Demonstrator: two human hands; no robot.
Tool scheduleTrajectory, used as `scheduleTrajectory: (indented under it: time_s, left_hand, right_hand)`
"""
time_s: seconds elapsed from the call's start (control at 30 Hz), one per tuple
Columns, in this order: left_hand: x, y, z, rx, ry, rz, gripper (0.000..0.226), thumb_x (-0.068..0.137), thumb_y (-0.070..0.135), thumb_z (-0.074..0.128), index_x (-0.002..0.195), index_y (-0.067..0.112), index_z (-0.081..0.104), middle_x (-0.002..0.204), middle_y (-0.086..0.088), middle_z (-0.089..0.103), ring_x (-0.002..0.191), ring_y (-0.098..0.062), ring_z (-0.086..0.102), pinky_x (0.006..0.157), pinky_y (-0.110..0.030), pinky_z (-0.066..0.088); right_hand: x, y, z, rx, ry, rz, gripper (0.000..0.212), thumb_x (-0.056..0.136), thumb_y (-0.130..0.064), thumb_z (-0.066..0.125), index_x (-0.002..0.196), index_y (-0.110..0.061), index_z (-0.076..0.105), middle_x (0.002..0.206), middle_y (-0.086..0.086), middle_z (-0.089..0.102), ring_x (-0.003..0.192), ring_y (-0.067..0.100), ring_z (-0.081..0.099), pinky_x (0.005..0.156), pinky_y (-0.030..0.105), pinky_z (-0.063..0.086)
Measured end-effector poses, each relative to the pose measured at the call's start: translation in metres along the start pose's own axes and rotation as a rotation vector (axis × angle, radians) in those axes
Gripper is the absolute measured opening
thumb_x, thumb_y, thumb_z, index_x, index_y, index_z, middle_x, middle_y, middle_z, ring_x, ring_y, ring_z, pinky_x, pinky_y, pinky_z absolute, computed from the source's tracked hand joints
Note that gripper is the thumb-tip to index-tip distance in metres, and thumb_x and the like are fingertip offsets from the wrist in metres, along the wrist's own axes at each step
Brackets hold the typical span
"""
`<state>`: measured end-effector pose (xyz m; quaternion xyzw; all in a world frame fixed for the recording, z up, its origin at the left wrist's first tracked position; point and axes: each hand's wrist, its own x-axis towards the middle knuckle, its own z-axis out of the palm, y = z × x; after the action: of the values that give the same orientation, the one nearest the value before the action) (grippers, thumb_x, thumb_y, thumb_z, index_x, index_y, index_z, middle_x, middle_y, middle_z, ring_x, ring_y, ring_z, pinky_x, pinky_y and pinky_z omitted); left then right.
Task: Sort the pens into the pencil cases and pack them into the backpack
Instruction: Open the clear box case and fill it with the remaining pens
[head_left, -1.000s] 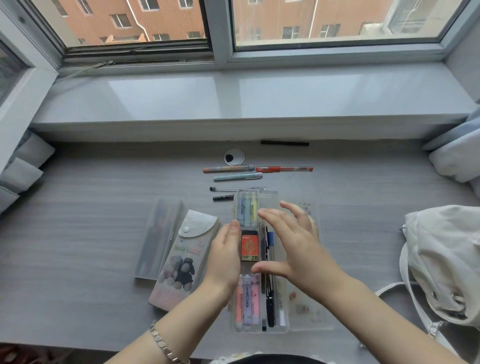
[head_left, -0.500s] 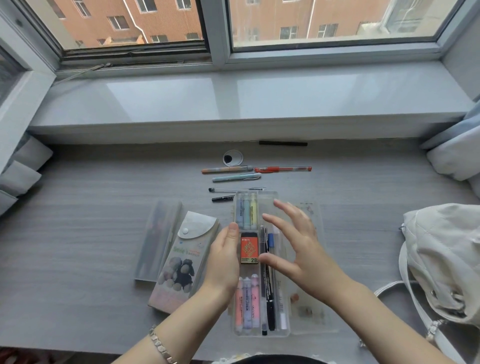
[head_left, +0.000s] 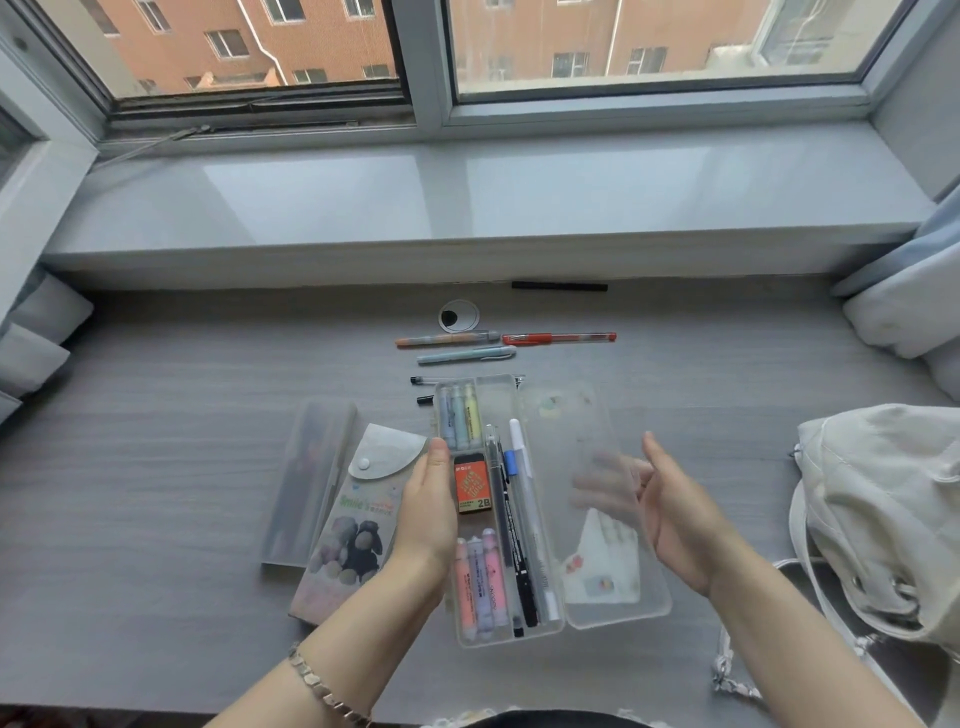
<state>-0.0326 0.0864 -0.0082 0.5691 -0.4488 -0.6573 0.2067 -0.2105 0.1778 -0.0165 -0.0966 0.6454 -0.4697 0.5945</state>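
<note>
1. Fingers of the right hand (head_left: 675, 514) lay spread and nearly straight behind the frosted lid (head_left: 566, 415), blurred through it. They propped the lid up rather than gripping it.
2. The left hand (head_left: 428, 514) rested along the left wall of the clear pencil case (head_left: 498, 636), fingers extended, steadying it on the desk (head_left: 156, 467).
3. That case sat between the hands. Its tray held highlighters, a 2B box (head_left: 472, 483), a black pen (head_left: 511, 525) and a white pen (head_left: 527, 483).
4. The step appeared to be swinging the lid over the tray. Doing it well meant keeping the left hand pressing until the lid neared, then sliding it clear of the rim.
5. Both long pens lay slightly askew, so they probably needed nudging flat before the lid met them.
6. Loose pens lay beyond the case, among them an orange pen (head_left: 447, 340) and a red pen (head_left: 558, 338), so sorting looked unfinished.
7. The backpack (head_left: 883, 509) sat well apart at the right, with nothing seen packed.
</note>
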Motion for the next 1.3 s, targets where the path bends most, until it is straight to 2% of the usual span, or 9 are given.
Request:
scheduleTrajectory:
  time_s: [0.13,0.2,0.27,0.33,0.5,0.73,0.9,1.0,1.3]
  left_hand:
    - [0.001,0.000,0.001,0.039,0.002,-0.028,0.067,0.086,0.069,0.020,0.131,0.029,0.050,0.126,0.003,0.061,0.119,-0.015,0.053,0.108,-0.041,0.036]
    - [-0.002,0.004,0.002,-0.009,-0.064,-0.047,0.066,0.085,0.069,0.015,0.110,0.034,0.065,0.111,0.004,0.070,0.106,-0.013,0.063,0.102,-0.041,0.041]
    - [-0.008,0.010,0.005,-0.093,-0.206,-0.096,0.064,0.086,0.068,0.017,0.091,0.035,0.071,0.097,0.009,0.074,0.093,-0.008,0.069,0.095,-0.038,0.046]
    - [-0.008,0.008,0.005,-0.077,-0.276,-0.076,0.059,0.074,0.076,0.042,0.112,0.036,0.062,0.115,0.009,0.068,0.110,-0.010,0.062,0.103,-0.041,0.042]
    - [-0.009,0.001,0.001,-0.079,-0.197,0.053,0.026,0.086,0.013,0.061,0.111,0.020,0.059,0.100,-0.001,0.074,0.094,-0.019,0.070,0.080,-0.033,0.056]
    - [-0.009,-0.006,0.002,-0.217,-0.228,-0.005,0.040,0.078,0.025,0.060,0.116,0.016,0.059,0.104,-0.006,0.073,0.091,-0.019,0.070,0.073,-0.030,0.059]
    - [-0.005,-0.007,0.009,-0.117,-0.223,-0.125,0.044,0.079,0.042,0.067,0.116,0.023,0.054,0.112,0.000,0.069,0.098,-0.015,0.068,0.084,-0.038,0.055]
    - [-0.006,-0.003,0.014,-0.144,-0.174,-0.128,0.069,0.065,0.054,0.070,0.120,0.019,0.047,0.116,-0.009,0.065,0.094,-0.020,0.069,0.065,-0.032,0.055]
    - [-0.009,-0.007,0.013,-0.105,-0.025,-0.155,0.063,0.079,0.055,0.057,0.124,0.013,0.047,0.115,-0.010,0.065,0.099,-0.024,0.066,0.075,-0.038,0.055]
  right_hand:
    - [-0.011,-0.001,0.016,-0.008,-0.096,-0.201,0.030,0.097,-0.028,0.032,0.103,-0.028,0.061,0.094,-0.017,0.070,0.084,-0.008,0.065,0.069,0.011,0.050]
    - [-0.019,0.001,0.035,-0.098,-0.163,-0.252,0.023,0.088,-0.033,0.046,0.105,-0.047,0.053,0.111,-0.022,0.061,0.097,-0.010,0.058,0.082,0.014,0.047]
    - [-0.020,0.013,0.046,-0.291,-0.196,-0.332,0.049,0.084,-0.030,0.060,0.116,-0.060,0.038,0.128,-0.023,0.047,0.113,-0.016,0.046,0.096,0.008,0.038]
    - [-0.021,0.020,0.054,-0.464,-0.148,-0.426,0.074,0.081,-0.024,0.069,0.124,-0.062,0.022,0.133,-0.028,0.032,0.118,-0.028,0.029,0.097,-0.004,0.024]
    - [-0.018,0.027,0.057,-0.378,-0.100,-0.352,0.100,0.077,-0.015,0.072,0.136,-0.042,-0.005,0.117,-0.039,0.027,0.106,-0.028,0.035,0.080,-0.012,0.026]
    - [-0.016,0.020,0.042,-0.151,-0.134,-0.252,0.044,0.071,-0.012,0.076,0.112,-0.015,0.060,0.101,0.003,0.073,0.093,0.015,0.068,0.083,0.028,0.055]
    - [-0.025,0.021,0.054,-0.664,0.223,-0.461,0.051,0.064,-0.027,0.079,0.110,-0.028,0.056,0.095,-0.013,0.064,0.087,0.008,0.060,0.078,0.022,0.049]
    - [-0.031,0.023,0.064,-0.821,0.165,-0.629,0.056,0.069,-0.040,0.069,0.120,-0.026,0.051,0.104,-0.009,0.056,0.094,0.006,0.054,0.080,0.015,0.043]
    - [-0.023,0.018,0.068,-0.878,-0.055,-0.543,0.060,0.080,-0.063,0.042,0.126,-0.025,0.048,0.115,-0.009,0.059,0.106,0.006,0.054,0.090,0.026,0.047]
